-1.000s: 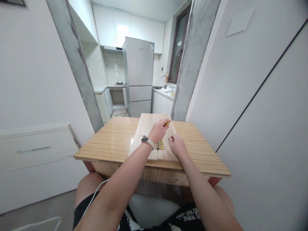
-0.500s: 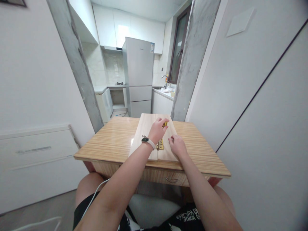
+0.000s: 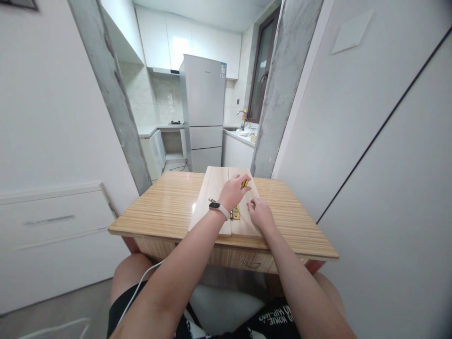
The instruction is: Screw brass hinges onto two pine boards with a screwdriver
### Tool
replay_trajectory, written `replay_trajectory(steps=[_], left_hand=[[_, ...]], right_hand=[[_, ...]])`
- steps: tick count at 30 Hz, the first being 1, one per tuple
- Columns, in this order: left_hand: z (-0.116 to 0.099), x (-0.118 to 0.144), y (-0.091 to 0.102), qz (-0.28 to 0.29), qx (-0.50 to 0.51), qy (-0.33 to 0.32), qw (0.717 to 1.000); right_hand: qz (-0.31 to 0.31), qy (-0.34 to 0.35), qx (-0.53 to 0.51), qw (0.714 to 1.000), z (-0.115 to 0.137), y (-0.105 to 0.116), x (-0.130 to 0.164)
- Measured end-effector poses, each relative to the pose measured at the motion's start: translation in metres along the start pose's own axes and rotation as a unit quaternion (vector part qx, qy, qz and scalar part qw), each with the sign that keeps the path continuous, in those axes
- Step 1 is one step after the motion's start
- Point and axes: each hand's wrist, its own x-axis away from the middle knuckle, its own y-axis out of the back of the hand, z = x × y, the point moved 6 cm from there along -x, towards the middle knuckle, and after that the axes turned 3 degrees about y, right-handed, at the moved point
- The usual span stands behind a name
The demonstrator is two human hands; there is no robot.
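Two pale wooden boards (image 3: 212, 188) lie side by side on the table, a seam running between them. Near that seam sits a gold-coloured hinge (image 3: 236, 213), partly covered by my left wrist. My left hand (image 3: 233, 192) is over the boards, its fingers closed round a yellow-and-black screwdriver-like handle (image 3: 245, 183); the rest of the tool is hidden. My right hand (image 3: 260, 213) rests on the right board, fingers curled together. Whatever may be between those fingertips is too small to make out. A small metal piece (image 3: 212, 200) shows beside my left wrist.
The wood-grain table (image 3: 162, 202) has a front drawer with a metal handle (image 3: 251, 264). A white cable (image 3: 139, 282) passes by my left leg. Beyond the table stand a grey refrigerator (image 3: 206, 94) and kitchen counters. A white wall (image 3: 370, 141) is close on the right.
My left hand has shifted slightly to the right with the yellow-and-black handle. My right hand has stayed in place on the board.
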Motion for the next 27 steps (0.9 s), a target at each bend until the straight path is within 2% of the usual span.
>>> replay_trajectory(steps=[4,16,20,27], left_hand=[[-0.001,-0.001,0.0,0.002,-0.009,0.007,1.0],[0.008,0.001,-0.012,0.042,0.069,0.017,0.997],[0.006,0.001,-0.009,0.025,0.074,-0.004,0.997],[0.009,0.0,-0.004,-0.015,0.033,0.014,0.999]], right_hand=[[0.002,-0.003,0.004,1.0,0.001,0.001,0.0],[-0.01,0.016,0.0,1.0,-0.002,-0.003,0.0],[-0.01,0.01,-0.007,1.0,-0.003,-0.003,-0.001],[-0.009,0.007,-0.005,1.0,-0.001,-0.002,0.0]])
